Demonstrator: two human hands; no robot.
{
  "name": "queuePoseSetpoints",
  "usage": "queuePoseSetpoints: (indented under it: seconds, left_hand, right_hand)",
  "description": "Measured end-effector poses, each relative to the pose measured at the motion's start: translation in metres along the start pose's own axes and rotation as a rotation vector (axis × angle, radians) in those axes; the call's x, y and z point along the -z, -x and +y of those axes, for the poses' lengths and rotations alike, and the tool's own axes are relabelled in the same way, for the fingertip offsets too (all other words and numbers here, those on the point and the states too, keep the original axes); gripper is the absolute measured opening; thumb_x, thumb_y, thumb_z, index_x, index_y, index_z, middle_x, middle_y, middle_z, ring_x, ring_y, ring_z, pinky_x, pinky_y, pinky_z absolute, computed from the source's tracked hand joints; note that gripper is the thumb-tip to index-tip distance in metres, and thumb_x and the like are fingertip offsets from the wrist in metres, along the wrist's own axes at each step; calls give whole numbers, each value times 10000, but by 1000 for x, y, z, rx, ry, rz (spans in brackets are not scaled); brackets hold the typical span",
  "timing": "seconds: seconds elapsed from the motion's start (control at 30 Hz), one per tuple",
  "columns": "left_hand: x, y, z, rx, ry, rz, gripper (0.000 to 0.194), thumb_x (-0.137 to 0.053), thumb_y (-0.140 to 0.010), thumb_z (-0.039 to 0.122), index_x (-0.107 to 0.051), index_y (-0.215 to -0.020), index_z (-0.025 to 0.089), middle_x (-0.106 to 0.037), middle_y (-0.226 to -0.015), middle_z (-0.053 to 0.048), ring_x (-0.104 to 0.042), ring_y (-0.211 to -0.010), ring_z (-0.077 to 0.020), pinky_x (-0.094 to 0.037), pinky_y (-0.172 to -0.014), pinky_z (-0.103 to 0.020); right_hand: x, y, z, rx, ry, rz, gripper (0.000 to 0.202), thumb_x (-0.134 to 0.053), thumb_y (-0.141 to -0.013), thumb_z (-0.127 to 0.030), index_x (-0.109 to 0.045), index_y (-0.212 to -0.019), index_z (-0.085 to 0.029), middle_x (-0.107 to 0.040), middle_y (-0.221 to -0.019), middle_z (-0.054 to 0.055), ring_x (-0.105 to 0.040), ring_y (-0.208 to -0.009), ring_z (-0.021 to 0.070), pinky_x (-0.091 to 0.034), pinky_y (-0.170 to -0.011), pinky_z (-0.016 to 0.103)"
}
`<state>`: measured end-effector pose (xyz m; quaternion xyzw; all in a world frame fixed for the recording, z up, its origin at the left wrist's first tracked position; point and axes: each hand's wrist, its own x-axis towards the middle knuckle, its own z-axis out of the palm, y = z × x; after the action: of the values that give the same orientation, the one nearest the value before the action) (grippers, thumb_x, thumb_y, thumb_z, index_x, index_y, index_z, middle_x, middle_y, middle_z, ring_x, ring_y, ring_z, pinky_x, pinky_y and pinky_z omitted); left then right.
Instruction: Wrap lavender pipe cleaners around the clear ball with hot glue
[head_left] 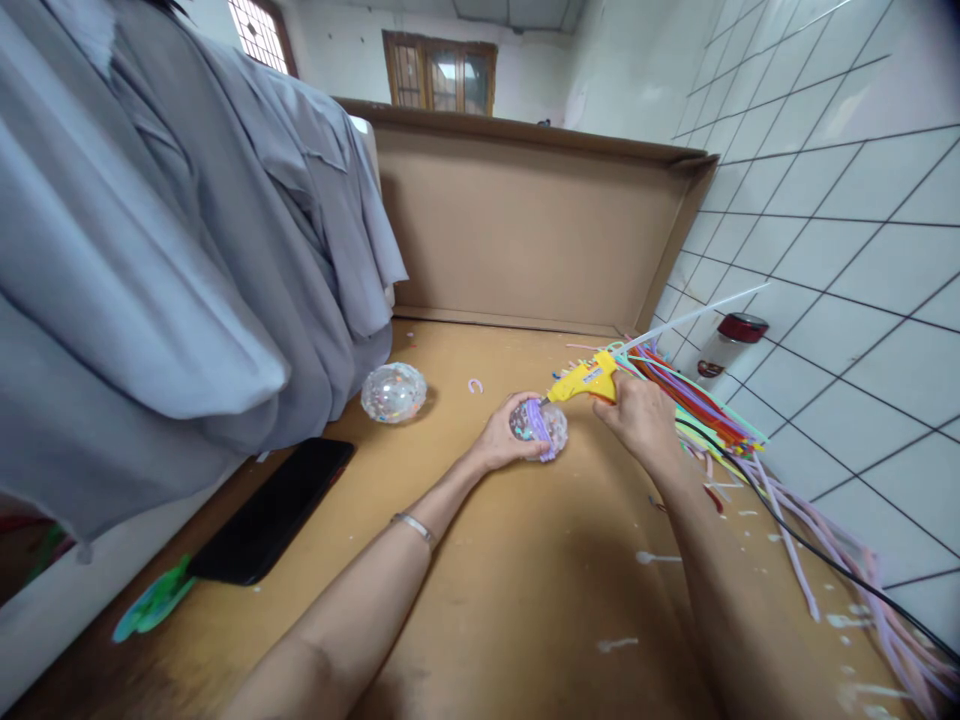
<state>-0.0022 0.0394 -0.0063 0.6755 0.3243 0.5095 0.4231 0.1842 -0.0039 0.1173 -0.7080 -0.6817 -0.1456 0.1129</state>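
My left hand [504, 432] is wrapped round the side of a clear ball [556, 428] with coloured specks. Purple pipe cleaner strips [537, 420] run across the ball's front. In my right hand [641, 415] is a yellow hot glue gun [583, 380], its nozzle at the top of the purple strips; whether it touches them I cannot tell. A long white glue stick [697, 318] sticks out of the gun's back end. Left of my hands, a second clear speckled ball [394, 392] rests on the table. Between the two balls lies a small pale curved piece [475, 385].
Bundles of coloured pipe cleaners [697, 400] lie along the tiled wall, near a red-lidded jar [731, 345]. A black cord [817, 560] runs down the right side. At left are a black phone [274, 510], a green item [156, 600] and grey cloth [187, 230]. A cardboard panel [525, 220] stands behind.
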Motion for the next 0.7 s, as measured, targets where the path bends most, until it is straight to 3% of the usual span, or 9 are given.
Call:
queuePoseSetpoints:
  seconds: [0.7]
  left_hand:
    - [0, 0, 1, 9, 11, -11, 776, -855, -521, 288, -534, -1222, 198, -588, -1243, -106, -567, -1164, -287, -422, -1034, -411]
  right_hand:
    - [-2, 0, 2, 21, 15, 25, 235, -523, -834, -331, -638, -961, -169, -697, -857, 119, -628, -778, 243, -264, -559, 284]
